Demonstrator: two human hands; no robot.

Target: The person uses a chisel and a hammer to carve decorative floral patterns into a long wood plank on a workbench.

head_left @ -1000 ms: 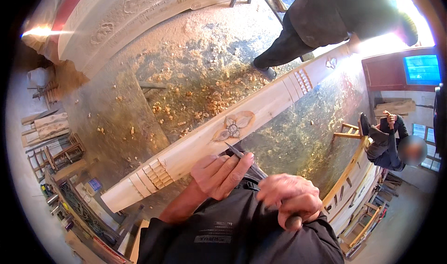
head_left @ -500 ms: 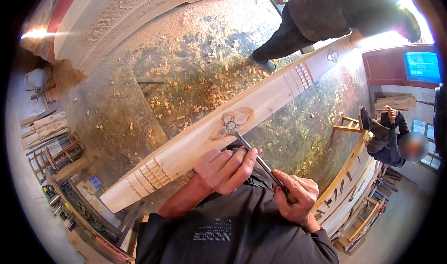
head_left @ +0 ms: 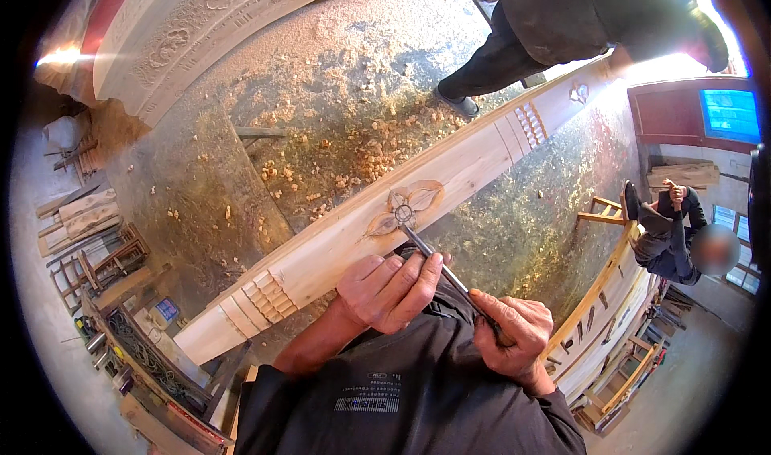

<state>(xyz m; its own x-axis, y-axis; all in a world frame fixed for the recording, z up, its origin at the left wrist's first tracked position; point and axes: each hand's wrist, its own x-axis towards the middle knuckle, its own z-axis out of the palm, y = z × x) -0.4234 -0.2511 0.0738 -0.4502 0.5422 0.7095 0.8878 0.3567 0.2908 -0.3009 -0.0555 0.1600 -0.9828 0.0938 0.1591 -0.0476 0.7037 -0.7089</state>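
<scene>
A long pale wooden beam (head_left: 329, 246) runs diagonally in front of me, with a partly carved flower (head_left: 418, 199) near its middle. At the flower's centre is a small ring (head_left: 404, 214). The tip of a thin metal carving chisel (head_left: 458, 280) rests at the ring's lower edge. My left hand (head_left: 389, 290) is closed round the chisel's shaft, close to the beam's near edge. Further back, my right hand (head_left: 516, 330) grips the handle end, its thumb lying along the tool. The handle is mostly hidden in that hand.
Grooved bands (head_left: 269, 298) cross the beam near its left end. A co-worker (head_left: 554, 21) bends over its far end; another person (head_left: 675, 230) sits at right beside a bench (head_left: 598, 302) with tools. Wood shavings (head_left: 377, 154) litter the floor. A large carved panel (head_left: 173, 49) stands far left.
The chisel tip has shifted slightly left along the ring's lower edge. Both hands keep their grip. The beam appears a little further right in the picture.
</scene>
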